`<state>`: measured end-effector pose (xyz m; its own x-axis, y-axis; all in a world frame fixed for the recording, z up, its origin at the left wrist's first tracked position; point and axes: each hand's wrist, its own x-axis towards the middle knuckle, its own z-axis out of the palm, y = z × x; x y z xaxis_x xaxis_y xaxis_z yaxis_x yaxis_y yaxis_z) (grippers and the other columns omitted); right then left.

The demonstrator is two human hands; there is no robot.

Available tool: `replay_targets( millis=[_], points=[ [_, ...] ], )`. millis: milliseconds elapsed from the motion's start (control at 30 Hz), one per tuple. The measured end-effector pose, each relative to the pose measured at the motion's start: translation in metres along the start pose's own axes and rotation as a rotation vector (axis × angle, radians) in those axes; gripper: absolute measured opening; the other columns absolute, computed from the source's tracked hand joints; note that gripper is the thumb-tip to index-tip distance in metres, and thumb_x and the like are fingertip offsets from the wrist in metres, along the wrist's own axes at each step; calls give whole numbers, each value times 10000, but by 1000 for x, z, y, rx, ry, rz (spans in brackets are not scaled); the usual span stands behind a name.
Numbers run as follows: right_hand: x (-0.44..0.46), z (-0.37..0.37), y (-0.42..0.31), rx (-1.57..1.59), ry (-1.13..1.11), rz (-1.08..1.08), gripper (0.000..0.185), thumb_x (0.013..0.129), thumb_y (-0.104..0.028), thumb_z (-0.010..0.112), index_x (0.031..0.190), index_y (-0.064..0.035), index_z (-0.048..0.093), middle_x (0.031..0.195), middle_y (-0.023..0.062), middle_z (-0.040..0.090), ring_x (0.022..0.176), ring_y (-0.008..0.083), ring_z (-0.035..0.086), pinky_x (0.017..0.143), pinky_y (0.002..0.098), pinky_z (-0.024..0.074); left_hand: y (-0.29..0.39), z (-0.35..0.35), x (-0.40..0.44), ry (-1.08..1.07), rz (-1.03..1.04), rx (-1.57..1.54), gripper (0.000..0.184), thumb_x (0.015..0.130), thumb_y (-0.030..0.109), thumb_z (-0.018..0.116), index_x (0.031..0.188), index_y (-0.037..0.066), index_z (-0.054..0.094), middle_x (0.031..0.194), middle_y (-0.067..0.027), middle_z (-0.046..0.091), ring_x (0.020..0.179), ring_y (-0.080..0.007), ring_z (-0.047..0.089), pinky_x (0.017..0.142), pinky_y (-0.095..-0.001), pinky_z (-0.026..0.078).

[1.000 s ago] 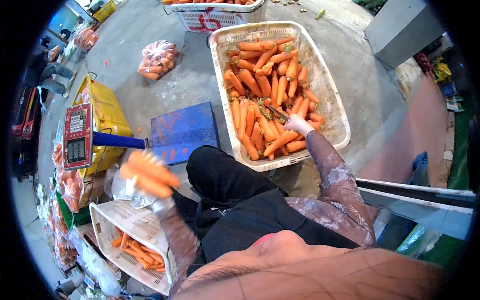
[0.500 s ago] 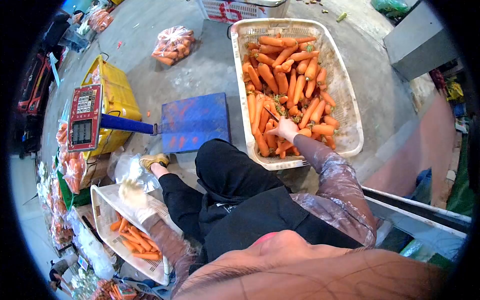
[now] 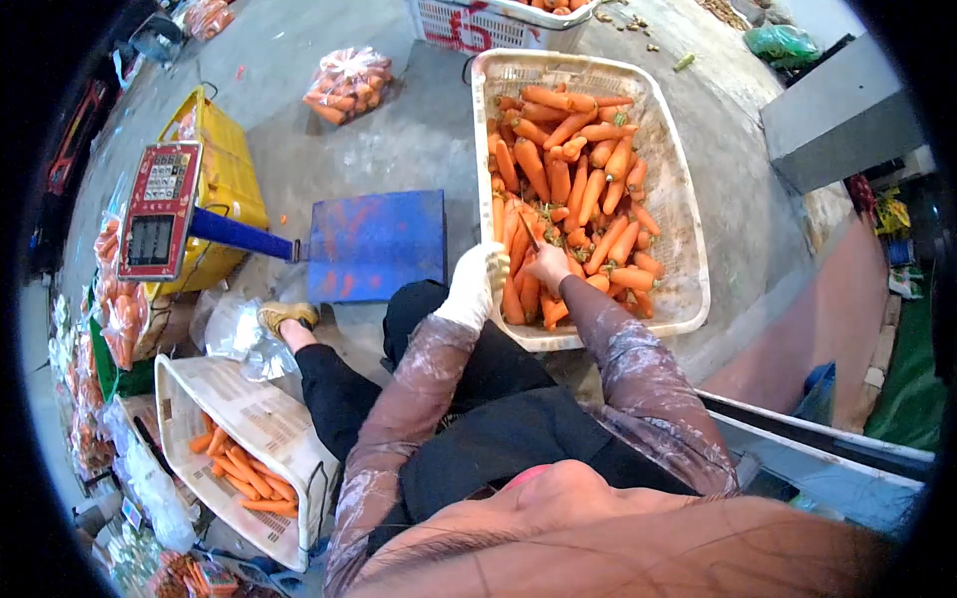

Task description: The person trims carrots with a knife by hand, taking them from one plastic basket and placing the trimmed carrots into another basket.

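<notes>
White-gloved left hand [image 3: 477, 283], grip unreadable; right hand [image 3: 549, 267] around probable knife [image 3: 530, 233], partly hidden.

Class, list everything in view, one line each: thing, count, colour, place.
Large crate: one, off-white, centre
Carrots: many, orange, inside the large crate
Second crate: one, white, lower left
Loose carrots: several, orange, inside the second crate
Red-marked crate: one, white, top, partly cut off
Plastic crate: one, yellow, upper left
Scale platform: one, blue, left of the large crate
Keypad display: one, red, left
Bagged carrots: one bag, orange, floor, upper left
Plastic film: count unclear, transparent, floor, lower left
Green bag: one, green, upper right
Pillar: one, grey, upper right
Floor: one, grey, throughout
Thin tool: one, dark, over the carrots
Far-left clutter: too indistinct to count
Shoe: one, tan, lower left
Sleeves: two, brown patterned, lower middle
Left grip: one, white-gloved, at the large crate's near-left rim
Right grip: one, bare, on the thin tool
</notes>
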<state>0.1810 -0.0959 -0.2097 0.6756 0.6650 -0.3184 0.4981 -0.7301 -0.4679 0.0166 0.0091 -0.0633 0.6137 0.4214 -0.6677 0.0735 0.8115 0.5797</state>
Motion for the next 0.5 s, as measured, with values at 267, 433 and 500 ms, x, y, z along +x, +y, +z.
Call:
replay_targets(
  millis=[267, 433, 500],
  points=[
    [-2, -1, 5, 197, -218, 234, 210, 715, -168, 712, 774, 15, 628, 614, 115, 610, 509, 198, 601, 444, 336, 465, 7, 2, 0, -140, 149, 165, 215, 793, 309, 635, 872, 109, 623, 730, -30, 616, 609, -113, 550, 590, -249, 432],
    [-32, -35, -19, 273, -200, 202, 258, 676, -208, 765, 687, 24, 653, 620, 105, 644, 554, 199, 635, 522, 338, 498, 5, 3, -4, -186, 185, 247, 249, 788, 327, 636, 871, 93, 626, 745, -31, 607, 622, -126, 553, 599, -256, 440],
    [-23, -34, -5, 204, -149, 92, 260, 663, -206, 770, 706, 25, 657, 650, 139, 648, 582, 232, 643, 563, 344, 508, 1, -2, 0, -156, 166, 219, 247, 800, 329, 623, 868, 91, 624, 750, -28, 602, 624, -128, 554, 607, -251, 443]
  ],
)
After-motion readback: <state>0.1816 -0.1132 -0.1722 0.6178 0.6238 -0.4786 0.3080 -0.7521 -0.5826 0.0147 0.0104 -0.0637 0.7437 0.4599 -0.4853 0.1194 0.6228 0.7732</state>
